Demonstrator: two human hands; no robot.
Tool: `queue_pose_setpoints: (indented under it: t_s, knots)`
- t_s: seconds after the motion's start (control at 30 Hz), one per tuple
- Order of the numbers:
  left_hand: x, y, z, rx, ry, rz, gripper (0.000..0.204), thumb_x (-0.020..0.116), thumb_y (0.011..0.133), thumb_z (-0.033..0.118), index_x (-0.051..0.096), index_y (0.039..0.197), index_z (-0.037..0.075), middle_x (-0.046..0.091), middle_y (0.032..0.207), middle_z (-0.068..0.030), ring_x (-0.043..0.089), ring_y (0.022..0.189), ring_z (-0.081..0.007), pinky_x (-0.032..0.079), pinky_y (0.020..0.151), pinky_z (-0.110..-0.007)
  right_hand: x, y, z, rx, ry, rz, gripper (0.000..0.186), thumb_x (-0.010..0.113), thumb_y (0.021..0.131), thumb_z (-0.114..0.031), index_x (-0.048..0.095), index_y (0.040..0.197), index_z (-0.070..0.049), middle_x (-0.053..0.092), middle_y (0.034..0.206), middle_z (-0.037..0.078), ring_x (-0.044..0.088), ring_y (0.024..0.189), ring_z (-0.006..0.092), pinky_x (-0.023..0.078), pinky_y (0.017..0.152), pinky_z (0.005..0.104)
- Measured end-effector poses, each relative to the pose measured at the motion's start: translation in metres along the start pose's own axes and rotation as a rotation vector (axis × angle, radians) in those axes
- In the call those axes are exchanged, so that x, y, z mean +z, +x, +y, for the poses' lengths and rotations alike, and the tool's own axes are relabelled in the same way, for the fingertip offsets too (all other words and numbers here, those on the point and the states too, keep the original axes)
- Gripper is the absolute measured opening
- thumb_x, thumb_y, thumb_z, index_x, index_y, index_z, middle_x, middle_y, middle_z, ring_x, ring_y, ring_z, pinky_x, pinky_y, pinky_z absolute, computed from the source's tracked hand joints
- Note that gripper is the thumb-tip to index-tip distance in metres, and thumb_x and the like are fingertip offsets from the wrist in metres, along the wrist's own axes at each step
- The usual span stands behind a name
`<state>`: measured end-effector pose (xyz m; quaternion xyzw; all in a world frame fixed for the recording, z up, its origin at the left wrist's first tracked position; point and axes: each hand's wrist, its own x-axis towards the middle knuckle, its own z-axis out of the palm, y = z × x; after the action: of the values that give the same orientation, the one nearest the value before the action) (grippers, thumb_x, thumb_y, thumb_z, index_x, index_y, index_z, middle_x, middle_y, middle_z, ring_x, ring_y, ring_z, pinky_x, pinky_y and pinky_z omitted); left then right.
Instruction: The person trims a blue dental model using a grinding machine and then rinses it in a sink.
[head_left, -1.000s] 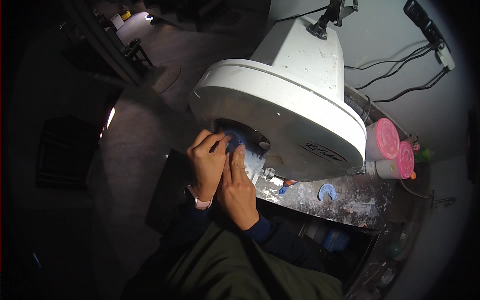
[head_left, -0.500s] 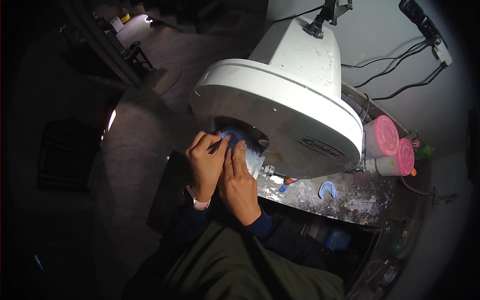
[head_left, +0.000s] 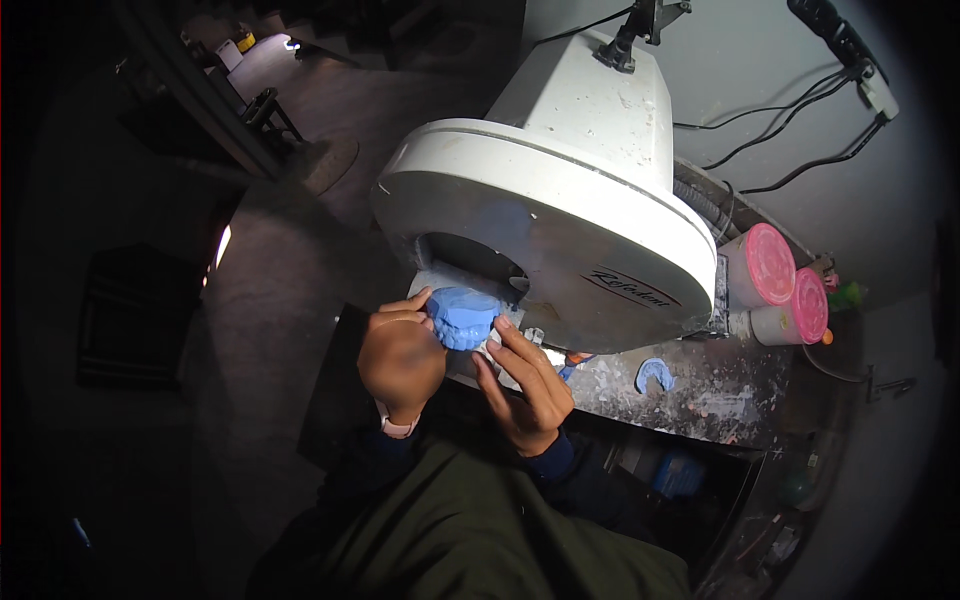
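on the left, a tall dark post (head_left: 195, 90) slants across a dim floor (head_left: 270, 240). right of it is the person's left hand (head_left: 402, 362), its back blurred, with a pink-banded watch (head_left: 398, 428) at the wrist. its thumb and fingers are closed against the left side of a blue dental cast (head_left: 465, 315), a chunky block with rounded tooth shapes along the near edge. the cast sits just in front of the dark opening (head_left: 470, 258) of a big white machine (head_left: 570, 255), over a pale plate (head_left: 430, 281); whether it rests on the plate cannot be told. the right hand (head_left: 525, 388) comes in from the other side, fingers apart and slightly curled, fingertips at the cast's right edge. further right, a blue horseshoe-shaped piece (head_left: 655, 376) lies on a stained, white-smeared counter (head_left: 620, 405). beyond it, two white tubs (head_left: 741, 277) with pink lids (head_left: 771, 265) stand side by side near the wall, and at the upper right black cables (head_left: 822, 178) run to a white socket block (head_left: 880, 97).
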<state>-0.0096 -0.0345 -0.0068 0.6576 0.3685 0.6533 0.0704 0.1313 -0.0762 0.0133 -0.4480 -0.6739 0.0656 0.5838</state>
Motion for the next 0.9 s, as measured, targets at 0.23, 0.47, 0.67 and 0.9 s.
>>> queue_pose_setpoints:
  t_s: [0.23,0.47,0.67,0.9]
  knots:
    - [0.003,-0.015,0.003,0.189,0.025,0.047,0.027,0.077,0.073,-0.009,0.055,0.082,0.005,0.057,0.093,-0.0110,0.068,0.094,-0.0350,0.061,0.075,-0.039,-0.001,-0.011,0.011,-0.086,0.019,0.090,0.036,0.083,0.063,0.009,0.068,0.095,0.002,0.070,0.103,0.020,0.070,0.099,0.0341,0.059,0.085,0.0386]
    - [-0.004,-0.013,0.020,0.151,-0.118,-0.247,0.024,0.075,0.084,0.019,0.060,0.092,0.002,0.057,0.099,-0.0152,0.067,0.096,-0.0355,0.059,0.079,-0.040,-0.037,-0.019,0.013,-0.150,-0.018,-0.018,0.031,0.079,0.072,0.001,0.069,0.102,0.002,0.069,0.096,0.016,0.070,0.098,0.0355,0.058,0.086,0.0412]
    - [-0.013,-0.009,-0.007,-0.118,-0.049,-0.272,0.040,0.059,0.086,0.032,0.066,0.102,-0.004,0.060,0.107,-0.0199,0.062,0.106,-0.0373,0.051,0.092,-0.045,-0.100,-0.078,0.046,0.091,-0.296,0.304,0.034,0.064,0.075,0.013,0.067,0.108,0.005,0.069,0.100,0.022,0.070,0.095,0.0325,0.057,0.084,0.0380]
    - [0.003,-0.011,-0.004,-0.197,0.068,-0.288,0.032,0.051,0.092,0.021,0.065,0.100,-0.007,0.063,0.104,-0.0177,0.063,0.101,-0.0285,0.050,0.084,-0.035,-0.146,-0.118,0.113,0.477,-0.665,-0.059,0.027,0.065,0.083,0.000,0.067,0.110,-0.003,0.070,0.105,0.015,0.068,0.093,0.0351,0.054,0.078,0.0374]
